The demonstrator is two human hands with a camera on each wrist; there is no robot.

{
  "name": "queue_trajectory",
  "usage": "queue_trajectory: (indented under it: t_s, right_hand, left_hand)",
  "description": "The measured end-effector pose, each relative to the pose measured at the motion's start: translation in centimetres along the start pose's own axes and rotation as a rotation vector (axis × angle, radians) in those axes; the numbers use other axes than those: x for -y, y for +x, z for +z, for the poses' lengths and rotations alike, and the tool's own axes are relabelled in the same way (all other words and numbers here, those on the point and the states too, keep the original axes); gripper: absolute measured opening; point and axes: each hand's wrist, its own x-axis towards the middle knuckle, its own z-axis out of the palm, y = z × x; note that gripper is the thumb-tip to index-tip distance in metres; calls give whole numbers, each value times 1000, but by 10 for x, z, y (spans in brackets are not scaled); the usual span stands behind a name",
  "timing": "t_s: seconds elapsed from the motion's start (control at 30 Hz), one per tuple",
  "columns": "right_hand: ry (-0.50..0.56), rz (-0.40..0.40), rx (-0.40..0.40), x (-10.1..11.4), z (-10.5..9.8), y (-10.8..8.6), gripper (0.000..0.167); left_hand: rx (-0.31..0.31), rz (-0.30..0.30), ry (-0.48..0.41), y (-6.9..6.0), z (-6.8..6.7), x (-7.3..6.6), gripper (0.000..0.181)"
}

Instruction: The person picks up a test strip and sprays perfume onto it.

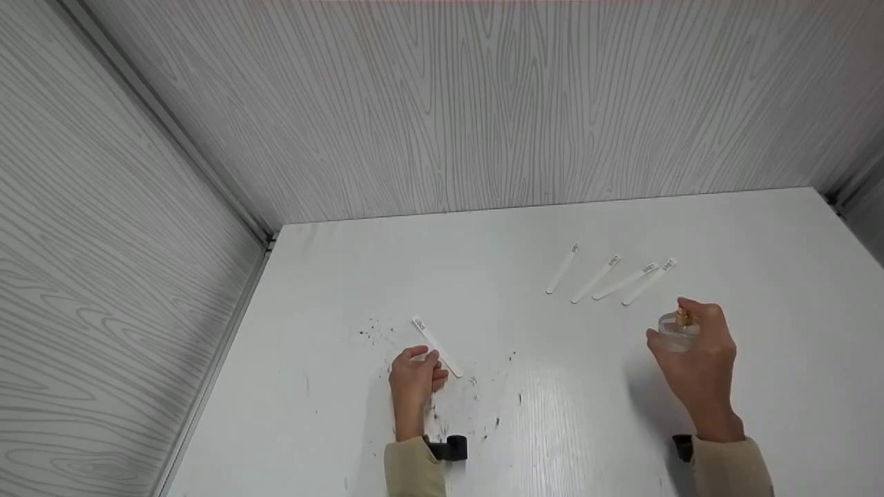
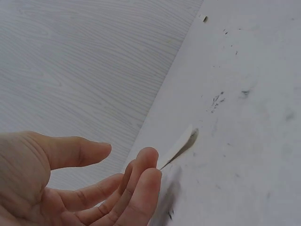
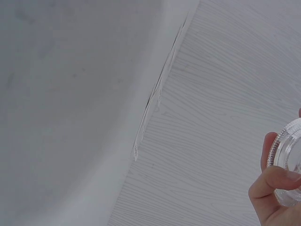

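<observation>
My right hand (image 1: 704, 352) holds a clear round glass perfume bottle (image 1: 673, 338) with a gold spray top, above the table's right side. Its index finger is on the spray top. In the right wrist view the bottle (image 3: 284, 155) is partly cut off by the frame's edge. My left hand (image 1: 414, 373) is beside a white perfume test strip (image 1: 427, 335) with dark print at one end. In the left wrist view thumb and fingers are apart, and the strip (image 2: 186, 143) shows beyond the fingertips, which hide part of it.
Several more white strips (image 1: 608, 277) lie slanted side by side toward the back right of the white table (image 1: 331, 276). Dark specks and scuffs (image 1: 483, 393) mark the surface around the left hand. Wood-grain panels (image 1: 442, 103) stand behind the table and at its sides.
</observation>
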Motion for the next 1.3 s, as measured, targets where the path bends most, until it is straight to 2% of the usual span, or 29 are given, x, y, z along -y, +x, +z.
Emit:
queue_trajectory:
  t_s: [0.2, 0.53, 0.63, 0.73, 0.97, 1.17, 1.3]
  right_hand:
    - [-18, -5, 10, 1, 0, 1, 58]
    - [-18, -10, 4, 1, 1, 0, 57]
    - [-15, -7, 1, 1, 1, 0, 57]
    - [-16, 2, 3, 2, 1, 0, 57]
    - [10, -4, 6, 0, 2, 2, 58]
    - [9, -5, -1, -2, 2, 0, 59]
    - [-3, -2, 1, -1, 1, -1, 59]
  left_hand:
    - [6, -30, 45, 3, 2, 4, 34]
    - [50, -56, 80, 20, 5, -2, 37]
    - [55, -42, 113, 23, 5, -3, 37]
    - [41, -15, 152, 23, 2, -5, 35]
    - [-35, 88, 222, 19, -4, -5, 32]
    - [-76, 79, 250, 19, -1, 2, 40]
    - [-86, 90, 321, 16, 3, 5, 48]
